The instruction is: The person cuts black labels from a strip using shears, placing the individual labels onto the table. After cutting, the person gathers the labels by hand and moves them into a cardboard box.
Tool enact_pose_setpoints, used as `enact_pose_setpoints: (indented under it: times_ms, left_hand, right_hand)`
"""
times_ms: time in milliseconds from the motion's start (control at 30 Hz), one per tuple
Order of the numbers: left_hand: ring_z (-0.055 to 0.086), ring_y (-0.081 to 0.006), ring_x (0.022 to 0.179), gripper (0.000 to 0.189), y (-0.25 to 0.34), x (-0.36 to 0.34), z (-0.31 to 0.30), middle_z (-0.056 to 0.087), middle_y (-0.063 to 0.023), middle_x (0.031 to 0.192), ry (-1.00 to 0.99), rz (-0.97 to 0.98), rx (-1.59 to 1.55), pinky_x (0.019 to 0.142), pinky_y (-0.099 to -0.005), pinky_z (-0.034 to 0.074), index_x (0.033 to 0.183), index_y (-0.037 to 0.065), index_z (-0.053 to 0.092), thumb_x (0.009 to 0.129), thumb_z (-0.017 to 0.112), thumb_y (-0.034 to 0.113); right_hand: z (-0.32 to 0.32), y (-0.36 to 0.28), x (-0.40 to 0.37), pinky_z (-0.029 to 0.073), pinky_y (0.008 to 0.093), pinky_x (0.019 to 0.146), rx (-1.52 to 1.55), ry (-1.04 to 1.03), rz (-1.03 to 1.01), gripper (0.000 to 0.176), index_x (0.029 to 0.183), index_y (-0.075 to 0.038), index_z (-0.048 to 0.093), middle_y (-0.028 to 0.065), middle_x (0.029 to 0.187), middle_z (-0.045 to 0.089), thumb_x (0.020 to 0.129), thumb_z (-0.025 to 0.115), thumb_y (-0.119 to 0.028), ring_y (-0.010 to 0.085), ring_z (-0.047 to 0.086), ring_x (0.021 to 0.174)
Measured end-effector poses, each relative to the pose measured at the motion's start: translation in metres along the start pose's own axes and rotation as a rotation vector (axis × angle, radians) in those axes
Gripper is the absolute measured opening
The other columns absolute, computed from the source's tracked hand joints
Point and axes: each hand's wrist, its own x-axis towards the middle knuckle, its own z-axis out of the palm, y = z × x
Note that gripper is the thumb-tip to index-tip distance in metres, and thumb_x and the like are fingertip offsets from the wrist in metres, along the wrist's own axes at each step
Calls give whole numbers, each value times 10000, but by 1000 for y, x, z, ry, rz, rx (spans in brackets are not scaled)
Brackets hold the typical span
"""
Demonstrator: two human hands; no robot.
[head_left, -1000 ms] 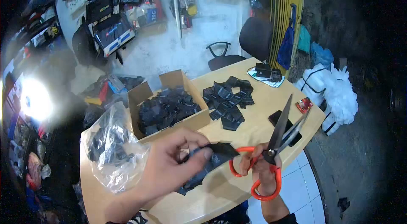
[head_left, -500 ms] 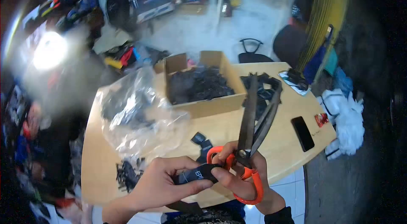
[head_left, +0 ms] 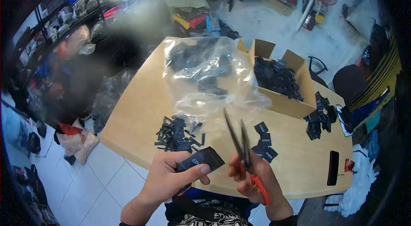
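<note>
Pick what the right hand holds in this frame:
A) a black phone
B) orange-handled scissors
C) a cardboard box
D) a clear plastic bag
B: the right hand has its grip closed round the orange-handled scissors, whose blades point up and away from the person, while the left hand pinches a black label.

Left hand (head_left: pixel 171 179) pinching black label (head_left: pixel 201 160); right hand (head_left: pixel 257 179) gripping orange-handled scissors (head_left: pixel 244 149), blades slightly apart, just beside label, above wooden table (head_left: pixel 137 115) w/ cardboard box (head_left: pixel 295 106).
</note>
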Motion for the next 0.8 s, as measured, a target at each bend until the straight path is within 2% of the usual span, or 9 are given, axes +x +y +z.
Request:
enact_pose_setpoints:
  times_ms: [33,67,133,267,367,400,467,533,800]
  left_hand:
    - [431,-14,405,194,-2,-1,-3,613,-5,596,14,-4,-5,366,-173,305,723,4,654,790,674,185]
    - [435,-15,409,188,-4,-2,-6,621,-16,607,71,31,-62,365,-173,309,728,-3,645,789,673,173]
    - [448,-18,422,172,-10,-3,-11,627,-36,615,152,65,-153,363,-174,314,740,-17,624,783,674,141]
    - [455,-20,428,156,-14,-3,-13,627,-43,616,214,87,-143,362,-172,311,744,-15,621,776,678,127]
    - [464,-22,438,154,-15,-2,-12,625,-43,611,219,114,-130,374,-171,321,748,-13,615,774,680,125]
    - [474,-26,453,155,-15,-2,-13,624,-43,609,213,126,-122,394,-174,337,747,-14,612,772,682,122]
    - [485,-30,468,156,-16,-2,-14,623,-43,606,204,132,-113,413,-177,353,747,-15,608,770,684,119]
    - [504,-38,504,158,-19,-1,-13,621,-39,607,201,199,-118,458,-183,379,738,-13,604,768,687,118]
    - [517,-41,530,139,-19,-1,-13,616,-32,611,211,196,-121,480,-185,389,779,-10,610,771,682,109]
  right_hand:
    - [1,3,-2,417,230,678,-30,-74,114,491,1027,-14,489,30,817,536,718,738,-304,95,502,737]
    - [3,8,-5,417,230,678,-29,-90,119,491,1027,-14,489,30,817,536,718,738,-304,95,502,737]
    - [6,19,-10,426,214,692,75,-200,178,633,1054,-23,484,25,834,550,676,740,-461,96,516,746]
    - [12,12,-8,435,220,690,-14,-297,270,764,1063,-21,480,28,830,547,611,704,-595,101,513,730]
    - [13,3,1,433,222,655,-7,-366,228,790,1056,-26,482,17,791,530,595,677,-637,98,502,702]
    - [12,3,5,433,222,655,-3,-365,231,790,1056,-26,482,17,791,530,595,677,-637,98,502,702]
    - [12,4,10,457,282,605,-158,-428,55,558,1067,-51,466,51,727,517,760,649,-480,175,554,655]
    - [14,5,12,450,283,589,-156,-419,49,555,1057,-51,469,50,711,512,762,640,-490,178,553,637]
    - [14,0,20,438,279,553,-139,-425,40,556,1035,-51,469,48,674,500,760,633,-506,179,544,594]
